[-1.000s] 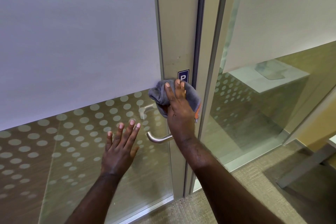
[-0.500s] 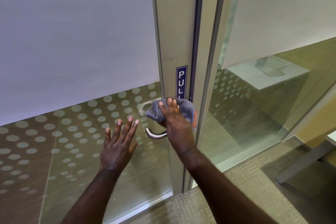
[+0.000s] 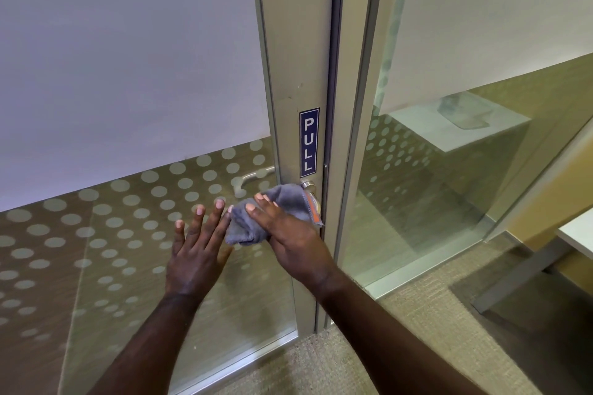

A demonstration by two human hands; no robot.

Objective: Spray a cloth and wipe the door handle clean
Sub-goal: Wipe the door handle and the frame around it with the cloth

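- Door handle [image 3: 308, 185]: mostly covered by grey cloth [image 3: 276, 213], under PULL sign [image 3: 309, 142].
- Right hand [image 3: 288, 234]: fingers clamped on cloth.
- Left hand [image 3: 197, 250]: fingers spread flat on glass door [image 3: 128, 234].

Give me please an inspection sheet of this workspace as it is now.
Surface: glass door with frosted dots; metal frame bears a PULL sign.
Job's things: grey cloth bunched over the door handle; no spray bottle seen.
Clutter: nothing seen.
Grippers: right hand presses the cloth; left hand open, fingers spread at the glass.
Cables: nothing seen.
Surroundings: carpet, glass partition.
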